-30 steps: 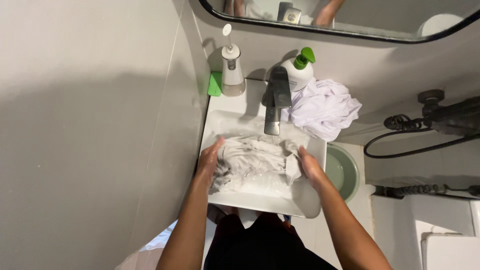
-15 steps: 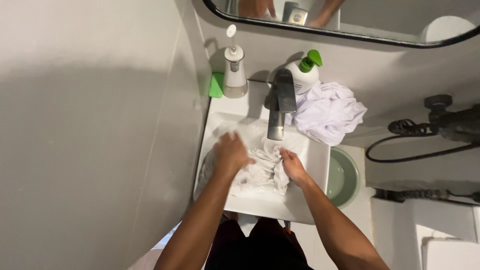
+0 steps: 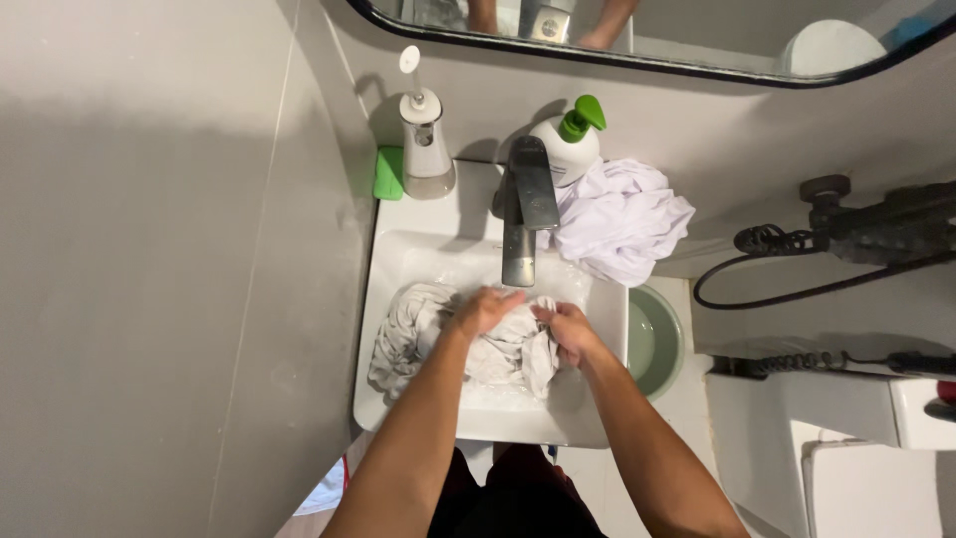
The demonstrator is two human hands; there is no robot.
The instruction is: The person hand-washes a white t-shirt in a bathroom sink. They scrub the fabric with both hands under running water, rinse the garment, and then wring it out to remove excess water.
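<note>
A wet pale grey garment [image 3: 403, 334] lies bunched in a white rectangular sink [image 3: 597, 299]. My left hand [image 3: 482, 311] and my right hand [image 3: 564, 332] meet at the middle of the basin, both gripping folds of the cloth just below the grey tap [image 3: 522, 219]. The fingers are curled into the fabric, and part of the garment spreads out to the left of my hands.
A white soap dispenser [image 3: 425, 149] and green sponge [image 3: 388, 172] stand at the sink's back left. A white bottle with green pump [image 3: 570, 144] and a crumpled white cloth [image 3: 622, 219] sit back right. A green basin [image 3: 652, 344] lies right of the sink. A mirror [image 3: 697, 30] hangs above.
My hands moved from the outer edges of the spread garment to the middle, gathering the cloth into a bunch under the tap.
</note>
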